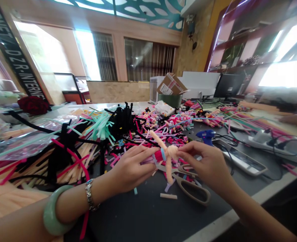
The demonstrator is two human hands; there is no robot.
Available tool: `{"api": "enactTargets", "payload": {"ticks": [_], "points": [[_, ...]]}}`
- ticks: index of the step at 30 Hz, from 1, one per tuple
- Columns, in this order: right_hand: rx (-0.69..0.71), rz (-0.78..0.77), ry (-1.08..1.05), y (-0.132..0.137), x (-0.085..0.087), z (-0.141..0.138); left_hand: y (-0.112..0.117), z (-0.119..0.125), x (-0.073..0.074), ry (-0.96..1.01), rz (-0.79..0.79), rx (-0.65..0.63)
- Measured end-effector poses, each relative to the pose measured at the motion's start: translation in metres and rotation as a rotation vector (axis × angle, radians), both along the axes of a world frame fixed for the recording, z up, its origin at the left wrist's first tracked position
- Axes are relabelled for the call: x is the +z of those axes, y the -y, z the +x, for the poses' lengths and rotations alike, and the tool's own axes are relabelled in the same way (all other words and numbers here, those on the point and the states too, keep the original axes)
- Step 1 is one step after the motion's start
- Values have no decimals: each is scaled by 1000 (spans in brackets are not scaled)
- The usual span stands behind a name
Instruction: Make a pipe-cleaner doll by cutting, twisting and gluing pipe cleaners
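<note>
The left hand and the right hand are both closed in a narrow grip on a small pipe-cleaner doll, near the centre of the frame. The left fingers hold its red middle part, and the right fingertips pinch the peach part at the crossing of its arms. The doll is peach-coloured, with a light blue band around the red part, and one long peach arm points to the upper left.

Just under the doll lie scissors with grey handles, on the dark table, and below them is a short peach piece. A jade bangle and a metal bracelet are on the left wrist.

Behind the hands is a big pile of cut pipe cleaners in pink, black, teal and peach. A blue glue gun stands just beyond the right hand. A power strip lies at the right, and at the right edge is another person's hand, blurred. A cardboard box and a monitor are in the upper middle.
</note>
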State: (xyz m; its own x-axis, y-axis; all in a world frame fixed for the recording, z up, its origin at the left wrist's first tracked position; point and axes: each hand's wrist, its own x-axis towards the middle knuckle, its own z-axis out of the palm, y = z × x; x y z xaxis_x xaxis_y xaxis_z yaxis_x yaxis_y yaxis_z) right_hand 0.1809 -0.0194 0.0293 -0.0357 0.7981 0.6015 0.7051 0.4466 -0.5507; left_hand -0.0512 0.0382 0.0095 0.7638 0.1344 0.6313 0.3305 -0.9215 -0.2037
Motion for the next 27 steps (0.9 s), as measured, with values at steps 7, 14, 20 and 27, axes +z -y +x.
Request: {"api": "enactTargets", "payload": {"ticks": [7,14,20,27], "points": [[-65,329,321,-3,-12,-3,2,1,0,6,-35,27],[-79,430,437,-2,-14,-1,1,2,-1,17,-61,14],[-51,369,360,-4,-13,-1,1,2,0,18,-53,19],[170,-248,-184,-7,-7,1,-4,1,0,13,11,51]]}}
